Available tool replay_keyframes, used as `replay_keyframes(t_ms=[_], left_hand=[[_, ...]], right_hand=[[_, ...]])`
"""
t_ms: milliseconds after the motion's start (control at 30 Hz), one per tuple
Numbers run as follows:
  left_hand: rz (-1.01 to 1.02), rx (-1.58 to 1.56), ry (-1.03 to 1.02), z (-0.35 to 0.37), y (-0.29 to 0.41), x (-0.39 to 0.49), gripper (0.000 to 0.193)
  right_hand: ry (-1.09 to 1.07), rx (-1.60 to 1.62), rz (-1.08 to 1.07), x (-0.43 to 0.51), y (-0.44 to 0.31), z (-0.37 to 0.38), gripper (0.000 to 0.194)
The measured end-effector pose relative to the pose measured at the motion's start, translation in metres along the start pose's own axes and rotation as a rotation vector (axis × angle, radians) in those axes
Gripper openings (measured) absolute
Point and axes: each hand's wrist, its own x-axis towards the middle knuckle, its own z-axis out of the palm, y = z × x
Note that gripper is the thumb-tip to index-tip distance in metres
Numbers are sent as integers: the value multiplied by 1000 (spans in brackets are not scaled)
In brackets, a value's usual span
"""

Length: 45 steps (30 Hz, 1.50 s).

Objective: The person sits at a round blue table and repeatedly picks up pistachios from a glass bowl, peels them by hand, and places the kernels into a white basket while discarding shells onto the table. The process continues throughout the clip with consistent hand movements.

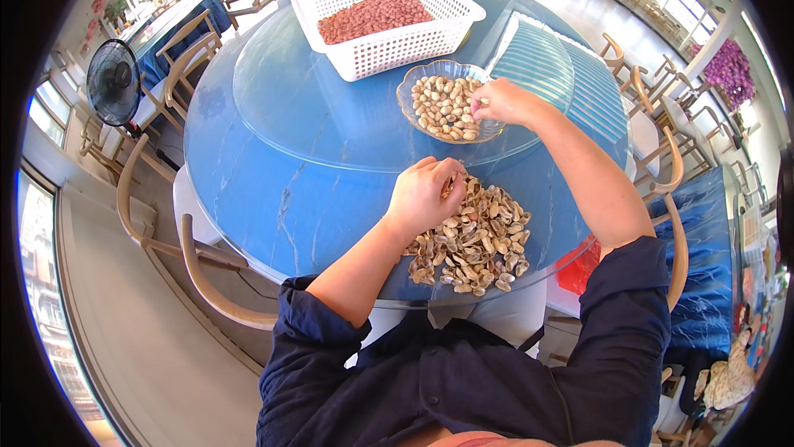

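My right hand point(505, 101) reaches over the near right rim of a scalloped glass bowl point(406, 106) with a gold edge. Its fingertips pinch a pale unshelled peanut point(485, 101). Several more unshelled peanuts point(443, 103) lie in that bowl. Nearer to me, my left hand point(428, 193) is curled above the back left of a heap of split peanut shells point(484, 239). Brownish peanut pieces point(448, 186) show between its thumb and forefinger; the rest of what it holds is hidden by the fingers.
A white perforated plastic basket point(397, 53) of red-skinned peanut kernels point(375, 16) stands on the glass turntable point(279, 118) of a round blue marbled table point(260, 199). A striped cloth or mat point(589, 87) lies right. Wooden chairs point(214, 286) and a black fan point(115, 82) surround it.
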Motion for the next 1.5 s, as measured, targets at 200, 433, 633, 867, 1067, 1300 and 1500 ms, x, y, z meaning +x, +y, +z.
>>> replay_keyframes(t_ms=[200, 433, 633, 867, 1067, 1300, 1500], left_hand=[[-12, 6, -4, 1, 0, 0, 7], [-22, 14, -25, 0, 0, 0, 8], [-31, 12, -32, -1, -1, 0, 8], [-20, -26, 2, 0, -2, 1, 8], [-653, -853, -34, -2, -19, 2, 34], [-1067, -1677, -259, -15, -7, 12, 44], [-916, -2008, -184, -5, -32, -2, 38]], right_hand=[[9, -137, 61, 6, 20, 1, 12], [17, -117, 2, 3, 17, 3, 17], [45, -95, -4, 2, 14, 10, 23], [50, -118, -67, -3, 17, 8, 16], [199, 170, -210, -41, -41, -19, 14], [274, 231, -532, -58, -94, 40, 19], [235, 382, -480, -61, -100, 55, 23]])
